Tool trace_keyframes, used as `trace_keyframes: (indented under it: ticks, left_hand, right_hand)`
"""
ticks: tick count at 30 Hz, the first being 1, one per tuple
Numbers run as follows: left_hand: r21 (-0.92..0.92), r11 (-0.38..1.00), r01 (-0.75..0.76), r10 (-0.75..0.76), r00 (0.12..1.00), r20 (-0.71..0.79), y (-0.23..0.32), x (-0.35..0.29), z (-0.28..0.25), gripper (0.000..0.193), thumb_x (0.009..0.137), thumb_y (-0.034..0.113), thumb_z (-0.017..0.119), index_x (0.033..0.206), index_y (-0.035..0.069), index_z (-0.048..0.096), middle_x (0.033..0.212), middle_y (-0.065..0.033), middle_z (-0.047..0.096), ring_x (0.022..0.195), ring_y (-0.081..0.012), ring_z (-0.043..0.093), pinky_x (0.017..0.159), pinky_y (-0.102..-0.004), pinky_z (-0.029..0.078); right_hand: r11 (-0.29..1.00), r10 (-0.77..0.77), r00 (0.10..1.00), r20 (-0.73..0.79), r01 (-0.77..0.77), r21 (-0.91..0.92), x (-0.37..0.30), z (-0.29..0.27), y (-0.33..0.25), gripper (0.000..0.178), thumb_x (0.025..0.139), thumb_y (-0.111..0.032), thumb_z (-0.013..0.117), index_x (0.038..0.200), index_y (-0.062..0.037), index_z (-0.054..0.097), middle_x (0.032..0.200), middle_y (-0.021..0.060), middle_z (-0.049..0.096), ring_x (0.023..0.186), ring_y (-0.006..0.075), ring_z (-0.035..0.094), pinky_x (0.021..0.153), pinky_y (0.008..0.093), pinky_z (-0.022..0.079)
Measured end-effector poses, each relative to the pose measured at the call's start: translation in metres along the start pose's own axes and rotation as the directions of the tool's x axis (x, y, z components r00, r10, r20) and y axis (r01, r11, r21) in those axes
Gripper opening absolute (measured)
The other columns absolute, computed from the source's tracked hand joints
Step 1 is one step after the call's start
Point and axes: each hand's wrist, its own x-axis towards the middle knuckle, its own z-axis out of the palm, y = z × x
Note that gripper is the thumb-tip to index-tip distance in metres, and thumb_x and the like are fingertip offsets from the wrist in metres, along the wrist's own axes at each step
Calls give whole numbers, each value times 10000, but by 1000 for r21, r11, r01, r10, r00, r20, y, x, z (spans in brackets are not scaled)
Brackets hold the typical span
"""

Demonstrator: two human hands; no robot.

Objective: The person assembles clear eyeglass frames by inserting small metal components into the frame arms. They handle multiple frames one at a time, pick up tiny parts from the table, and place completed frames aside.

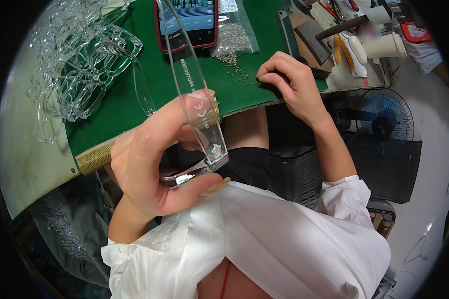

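Observation:
My left hand [143,149], raised close over the near edge of the table, grips a clear plastic glasses frame [197,89] between thumb and fingers. One transparent temple with printing points up and away, its hinge end just above my thumb. Most of the front lies behind my fingers. My right hand [297,84] rests at the green mat's [149,60] near edge, thumb and forefinger pinched together. Whatever it may hold is too small to see. Beside its fingertips, tiny metal screws [232,62] lie spilled from a clear plastic bag [234,37].
Tangled clear glasses frames [90,60] pile up at the left. A red-cased phone [199,35] lies at the back. A hammer [344,26], pliers [348,52] and a metal block [312,42] sit at the right. A blue fan [384,124] stands beyond my right arm.

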Motion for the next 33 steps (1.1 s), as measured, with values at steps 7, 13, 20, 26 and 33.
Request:
trace_keyframes:
  ticks: [7,13,20,26,33]
  left_hand:
    - [-5,1000,-11,11,1000,7,1,2,1,832,835,543,603,1279,-119,366,1220,-279,509,703,-210,645,782,-350,520]
    - [4,1000,-31,31,999,-8,-1,4,3,858,832,553,601,1295,-118,333,1222,-278,501,695,-201,637,782,-347,519]
    - [-40,989,-141,141,990,-3,1,14,7,868,819,546,621,1303,-108,320,1269,-261,470,699,-189,636,760,-340,522]
    - [-230,973,19,0,997,80,17,41,21,841,710,268,790,1315,-96,334,1295,-227,483,688,-142,626,668,-257,505]
    - [-353,908,225,-181,971,155,19,64,51,681,727,33,738,1323,-48,420,1057,-98,625,632,-59,556,582,-188,444]
  right_hand:
    - [999,-1,1000,-20,0,-47,-5,3,-5,96,744,-67,681,798,-20,618,750,78,565,690,243,569,625,315,452]
    - [963,-127,990,-53,111,-244,-5,10,-8,90,748,-66,671,760,-32,589,744,70,543,719,256,550,631,346,447]
    - [937,-131,991,8,126,-325,-2,8,-7,76,801,-82,617,789,-30,563,764,74,539,752,260,552,648,344,446]
    - [915,5,997,-80,28,402,1,-22,-9,109,873,-80,517,788,-13,506,765,46,493,718,124,468,658,233,383]
    - [835,-531,816,-229,550,21,2,-63,-81,261,815,-280,644,768,-35,570,753,64,533,654,183,499,563,264,387]
